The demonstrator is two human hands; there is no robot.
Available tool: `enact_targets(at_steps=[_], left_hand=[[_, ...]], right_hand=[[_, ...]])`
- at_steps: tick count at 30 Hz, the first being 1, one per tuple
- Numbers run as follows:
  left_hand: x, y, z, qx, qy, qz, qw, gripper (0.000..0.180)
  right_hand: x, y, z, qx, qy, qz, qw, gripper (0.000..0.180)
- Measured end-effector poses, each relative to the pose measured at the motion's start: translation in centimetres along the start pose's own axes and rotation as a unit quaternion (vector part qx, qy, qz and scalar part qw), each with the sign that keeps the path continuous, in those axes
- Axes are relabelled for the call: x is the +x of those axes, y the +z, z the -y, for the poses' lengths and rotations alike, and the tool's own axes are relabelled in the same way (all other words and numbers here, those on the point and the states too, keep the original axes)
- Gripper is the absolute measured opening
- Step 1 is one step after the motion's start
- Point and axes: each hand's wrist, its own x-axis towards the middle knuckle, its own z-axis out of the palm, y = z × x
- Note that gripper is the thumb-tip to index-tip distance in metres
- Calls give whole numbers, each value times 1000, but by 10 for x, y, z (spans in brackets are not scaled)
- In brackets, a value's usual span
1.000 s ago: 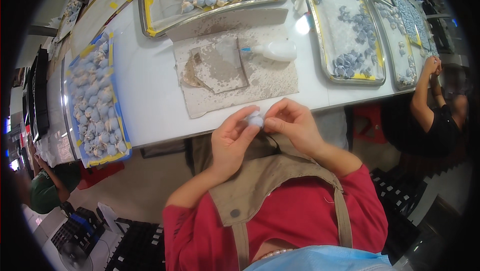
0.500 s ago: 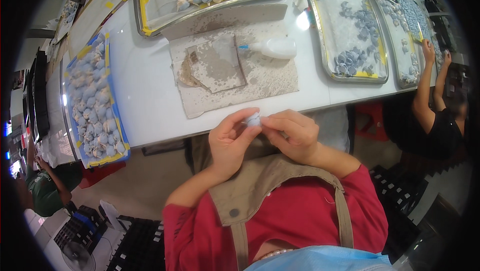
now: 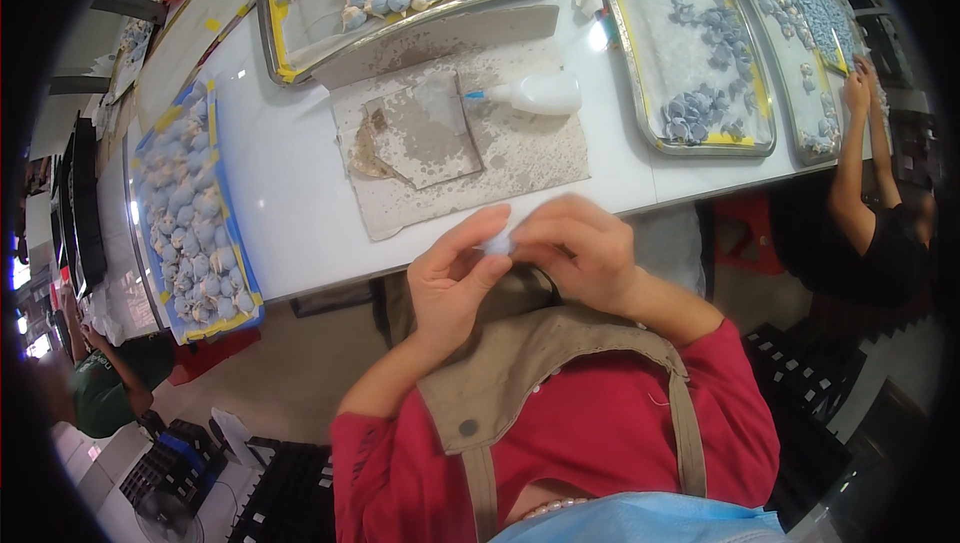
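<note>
Just off the table's near edge, a small pale blue rounded piece (image 3: 497, 242) is pinched in the fingers of my left hand (image 3: 447, 278). My right hand (image 3: 590, 255) closes on the same piece from the other side, its fingertips slightly blurred and partly covering it. Beyond both hands lies a stained grey cardboard sheet (image 3: 535, 163) with a raised back flap. On it rest a smaller, soaked square board (image 3: 430, 148) and a white squeeze bottle (image 3: 550, 94), lying on its side with its blue tip pointing left.
At left stands a blue tray (image 3: 228, 223) of blue-and-cream rounded pieces; a metal tray (image 3: 272, 38) at the back holds more. Another metal tray (image 3: 640, 108) on the right holds thin blue cup-shaped pieces. A co-worker's arms (image 3: 853, 153) reach over the table at far right.
My right hand has lifted and turned slightly over the small piece, its fingers now higher. My left hand keeps its pinch, shifted slightly left. The view has shifted a little.
</note>
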Motion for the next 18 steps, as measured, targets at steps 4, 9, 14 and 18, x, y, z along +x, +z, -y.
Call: enact_targets(at_steps=[4, 9, 14, 18], left_hand=[[-2, 0, -7, 1, -59, -9, 998, 35], [-5, -10, -7, 103, 4, 63, 993, 30], [-5, -12, -11, 157, 35, 94, 982, 27], [-4, -13, -13, 176, 22, 110, 978, 28]], right_hand=[[4, 12, -1, 328, 190, 1, 925, 41], [9, -5, 4, 405, 283, 180, 851, 43], [13, -8, 7, 402, 263, 187, 857, 40], [13, -8, 6, 416, 268, 186, 849, 40]])
